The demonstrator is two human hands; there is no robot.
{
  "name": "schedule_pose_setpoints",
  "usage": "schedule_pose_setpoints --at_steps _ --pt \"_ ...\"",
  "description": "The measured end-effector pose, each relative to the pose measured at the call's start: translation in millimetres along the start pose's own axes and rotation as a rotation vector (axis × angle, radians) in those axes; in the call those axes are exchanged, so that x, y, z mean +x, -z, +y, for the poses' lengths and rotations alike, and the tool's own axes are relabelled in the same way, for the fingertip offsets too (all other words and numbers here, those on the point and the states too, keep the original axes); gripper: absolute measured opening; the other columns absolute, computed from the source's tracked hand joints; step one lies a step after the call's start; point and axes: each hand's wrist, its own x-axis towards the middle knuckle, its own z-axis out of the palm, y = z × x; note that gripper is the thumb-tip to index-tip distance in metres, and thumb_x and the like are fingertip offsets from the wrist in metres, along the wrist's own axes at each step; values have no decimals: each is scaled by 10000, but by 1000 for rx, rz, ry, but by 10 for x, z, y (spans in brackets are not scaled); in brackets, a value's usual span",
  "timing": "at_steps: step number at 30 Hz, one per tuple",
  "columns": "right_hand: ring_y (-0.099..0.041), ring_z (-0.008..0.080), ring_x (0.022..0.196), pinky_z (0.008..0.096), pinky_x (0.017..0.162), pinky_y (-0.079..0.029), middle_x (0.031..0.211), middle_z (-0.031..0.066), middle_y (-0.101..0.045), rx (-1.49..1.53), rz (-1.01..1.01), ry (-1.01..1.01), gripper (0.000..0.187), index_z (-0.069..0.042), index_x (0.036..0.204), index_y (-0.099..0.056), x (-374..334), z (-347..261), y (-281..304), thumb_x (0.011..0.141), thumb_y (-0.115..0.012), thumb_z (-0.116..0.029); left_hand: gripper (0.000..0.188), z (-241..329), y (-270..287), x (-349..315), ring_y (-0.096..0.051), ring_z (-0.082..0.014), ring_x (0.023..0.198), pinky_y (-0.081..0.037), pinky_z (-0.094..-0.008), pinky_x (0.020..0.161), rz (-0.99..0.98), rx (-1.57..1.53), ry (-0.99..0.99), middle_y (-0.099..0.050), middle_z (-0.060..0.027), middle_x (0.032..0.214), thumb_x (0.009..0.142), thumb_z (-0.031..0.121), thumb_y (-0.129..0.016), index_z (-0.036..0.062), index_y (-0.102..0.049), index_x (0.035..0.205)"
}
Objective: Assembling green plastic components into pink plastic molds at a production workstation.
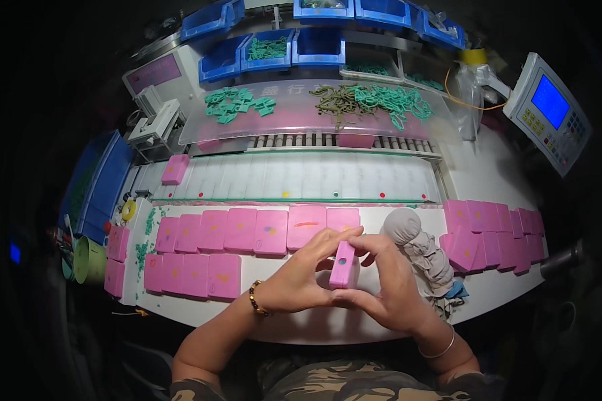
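A pink rubber mold (342,271), a flat block with a dark round hole in its narrow upper side, is held upright above the front of the white table. My left hand (299,277) grips it from the left, fingers at its far end and thumb near its lower end. From the right, my right hand (389,287) closes on the same block with fingertips and thumb. Just beyond the hands stands a row of similar pink molds (271,229), several with coloured marks. A shorter row of pink molds (224,276) lies to the left of my left forearm.
A white cloth bundle (421,250) lies right of my right hand, beside stacked pink molds (491,235). Behind are a glass-like white panel (294,177), a clear shelf with green pieces (391,101), blue bins (318,48) and a control box (550,110). A green cup (89,260) stands left.
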Motion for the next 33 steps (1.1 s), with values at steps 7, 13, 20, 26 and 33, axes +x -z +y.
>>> schedule_pose_setpoints --at_steps 7,13,20,26,33 --pt "-570 399 1086 413 919 -476 1247 229 -545 -94 -15 144 674 40 1352 -412 -22 -11 46 810 -742 -186 933 -21 127 -57 -475 -223 1212 -430 -320 990 -40 192 -169 -495 -95 1219 700 137 -849 41 -327 1466" --pt "-544 180 1157 316 990 -470 1365 168 -477 850 296 -393 503 61 1462 -277 16 0 51 984 -425 14 775 -94 -122 -114 -508 -242 1160 -418 -353 995 419 -40 -152 -486 -126 1169 669 103 -866 54 -422 1303" --pt "-576 141 1052 280 910 -480 1238 123 -567 629 261 -327 445 41 1410 -408 18 122 106 967 -450 38 659 32 -331 -93 -327 -249 1347 -417 -365 1011 389 -205 -250 -394 -108 1248 727 229 -857 87 -406 1185" --pt "-597 156 932 273 842 -482 1083 106 -635 455 -113 -100 387 30 1269 -581 128 81 161 883 -557 60 617 107 -439 -59 -603 -149 1005 -500 -300 861 293 -962 301 -579 -94 1120 880 473 -667 48 -422 1255" --pt "-382 354 1277 432 1079 -295 1437 186 -362 95 -193 10 982 -48 1498 -256 81 17 39 752 -791 -395 563 -97 -293 -42 -637 -161 745 -525 -289 651 249 -1203 248 -641 -88 854 898 566 -581 37 -586 1092"
